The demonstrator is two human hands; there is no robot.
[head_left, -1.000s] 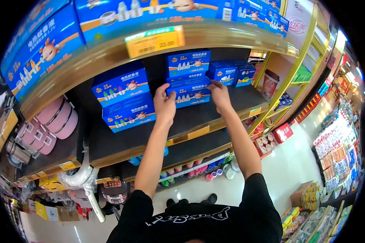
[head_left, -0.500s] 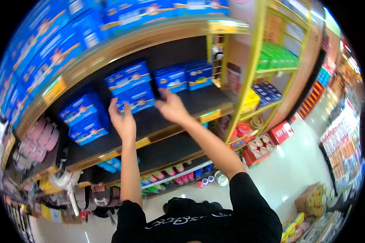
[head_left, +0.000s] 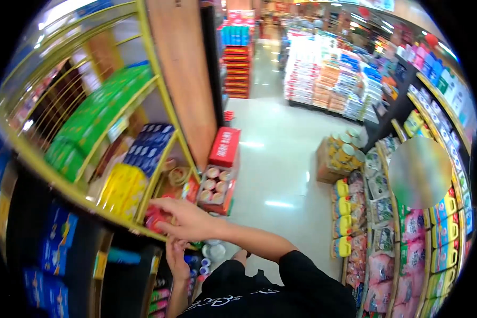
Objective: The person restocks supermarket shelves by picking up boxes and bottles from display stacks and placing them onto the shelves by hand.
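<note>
1. Head view: the right hand (head_left: 188, 218) reaches to the lower part of a yellow rack (head_left: 159, 79), its thumb and fingers around a red pack (head_left: 155, 218). The thumb and fingertips stand apart with the red between them; whether they are clamped on it, I cannot tell.
2. The red pack is at the rack's front edge, just beside some yellow packs (head_left: 123, 191); the hand hides part of it.
3. The left hand (head_left: 178, 259) is just below the right one, fingers loosely bent. I cannot tell whether it holds anything or touches the other hand.
4. Beyond the yellow packs, the rack carries dark blue boxes (head_left: 149, 146), with a row of green boxes (head_left: 103, 119) on the level above.
5. On the floor (head_left: 281, 159) near the rack, an open carton (head_left: 215, 185) of round-topped tubs sits next to a red box (head_left: 225, 146).
6. At lower left, blue boxes (head_left: 58, 238) stand on a dark shelf (head_left: 85, 254), well apart from both hands.
7. Across the aisle, yellow bottles (head_left: 344, 225) line the end of another display.
</note>
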